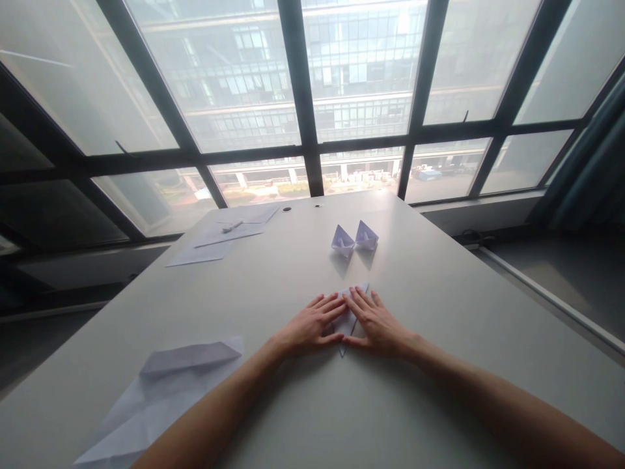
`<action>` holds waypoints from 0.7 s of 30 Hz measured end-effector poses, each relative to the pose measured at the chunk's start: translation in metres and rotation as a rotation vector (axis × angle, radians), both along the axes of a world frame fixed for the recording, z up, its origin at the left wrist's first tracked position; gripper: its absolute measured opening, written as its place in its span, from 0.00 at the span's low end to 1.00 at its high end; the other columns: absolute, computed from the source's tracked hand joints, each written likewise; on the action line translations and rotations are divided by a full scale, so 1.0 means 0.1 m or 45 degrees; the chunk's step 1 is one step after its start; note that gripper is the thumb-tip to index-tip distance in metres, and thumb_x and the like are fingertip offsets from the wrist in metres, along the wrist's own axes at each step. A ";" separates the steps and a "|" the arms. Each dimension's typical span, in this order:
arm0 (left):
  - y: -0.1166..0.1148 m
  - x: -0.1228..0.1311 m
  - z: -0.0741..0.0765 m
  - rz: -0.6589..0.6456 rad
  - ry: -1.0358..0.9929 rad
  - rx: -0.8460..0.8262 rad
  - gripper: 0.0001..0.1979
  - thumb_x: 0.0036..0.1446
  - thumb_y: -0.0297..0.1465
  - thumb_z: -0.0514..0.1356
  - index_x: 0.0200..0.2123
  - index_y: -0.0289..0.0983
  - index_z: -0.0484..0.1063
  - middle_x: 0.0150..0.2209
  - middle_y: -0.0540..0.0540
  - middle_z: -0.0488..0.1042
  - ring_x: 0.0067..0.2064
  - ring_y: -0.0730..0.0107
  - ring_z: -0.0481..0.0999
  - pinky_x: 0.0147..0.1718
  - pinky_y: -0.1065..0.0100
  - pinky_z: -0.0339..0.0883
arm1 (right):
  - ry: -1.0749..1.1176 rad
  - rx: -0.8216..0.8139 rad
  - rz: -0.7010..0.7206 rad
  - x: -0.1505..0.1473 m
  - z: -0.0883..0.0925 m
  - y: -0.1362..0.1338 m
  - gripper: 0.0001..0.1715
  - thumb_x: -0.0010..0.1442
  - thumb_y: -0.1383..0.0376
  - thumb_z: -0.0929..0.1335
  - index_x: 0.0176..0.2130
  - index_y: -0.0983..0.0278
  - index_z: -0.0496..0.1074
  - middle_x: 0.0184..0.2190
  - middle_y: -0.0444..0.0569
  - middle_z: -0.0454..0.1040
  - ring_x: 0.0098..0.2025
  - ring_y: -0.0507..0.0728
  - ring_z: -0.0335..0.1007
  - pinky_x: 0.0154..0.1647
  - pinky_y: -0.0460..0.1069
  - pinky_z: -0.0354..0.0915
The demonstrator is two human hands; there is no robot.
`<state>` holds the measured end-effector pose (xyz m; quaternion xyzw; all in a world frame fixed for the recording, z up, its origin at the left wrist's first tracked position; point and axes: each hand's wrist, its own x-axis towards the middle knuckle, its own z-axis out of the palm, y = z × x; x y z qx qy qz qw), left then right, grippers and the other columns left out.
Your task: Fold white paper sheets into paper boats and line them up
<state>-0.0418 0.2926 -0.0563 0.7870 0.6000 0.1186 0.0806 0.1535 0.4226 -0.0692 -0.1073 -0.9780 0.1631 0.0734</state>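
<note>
A small folded white paper lies flat on the white table, its pointed lower tip toward me. My left hand rests on its left side, fingers extended and pressing down. On its right side lies my right hand, also with fingers spread flat. The fingertips of both hands meet near the paper's middle and hide part of it. Beyond them stand two folded paper boats, a left one and a right one, side by side.
A creased paper sheet lies at the near left, partly behind my left forearm. White sheets with a small whitish object on them are at the far left. Windows rise beyond the table; a dark curtain hangs at right.
</note>
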 end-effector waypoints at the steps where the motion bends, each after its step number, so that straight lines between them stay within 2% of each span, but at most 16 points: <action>1: 0.00 0.00 0.00 -0.002 -0.004 0.001 0.37 0.64 0.47 0.57 0.71 0.49 0.46 0.71 0.48 0.50 0.71 0.55 0.47 0.68 0.52 0.43 | -0.004 -0.002 0.003 0.00 0.00 0.00 0.57 0.61 0.35 0.59 0.72 0.67 0.41 0.72 0.61 0.41 0.73 0.68 0.31 0.70 0.65 0.33; 11: -0.01 0.01 0.04 -0.024 -0.007 -0.004 0.38 0.63 0.47 0.57 0.71 0.48 0.46 0.71 0.48 0.49 0.71 0.54 0.47 0.68 0.52 0.42 | -0.010 0.019 0.010 0.00 -0.01 0.01 0.56 0.61 0.37 0.60 0.72 0.67 0.41 0.71 0.61 0.43 0.73 0.69 0.33 0.70 0.67 0.34; 17: -0.02 0.01 0.06 -0.013 0.004 -0.035 0.36 0.65 0.48 0.55 0.71 0.48 0.46 0.71 0.49 0.48 0.72 0.56 0.45 0.69 0.53 0.40 | -0.062 0.023 -0.029 -0.04 -0.05 0.03 0.44 0.68 0.46 0.57 0.72 0.67 0.42 0.71 0.61 0.42 0.73 0.66 0.32 0.70 0.67 0.33; 21: -0.02 0.00 0.05 -0.018 -0.009 -0.052 0.38 0.63 0.50 0.56 0.71 0.48 0.45 0.71 0.49 0.47 0.72 0.55 0.44 0.69 0.52 0.39 | -0.062 0.006 -0.032 -0.04 -0.06 0.03 0.48 0.65 0.47 0.61 0.72 0.65 0.40 0.72 0.59 0.41 0.73 0.65 0.32 0.70 0.66 0.33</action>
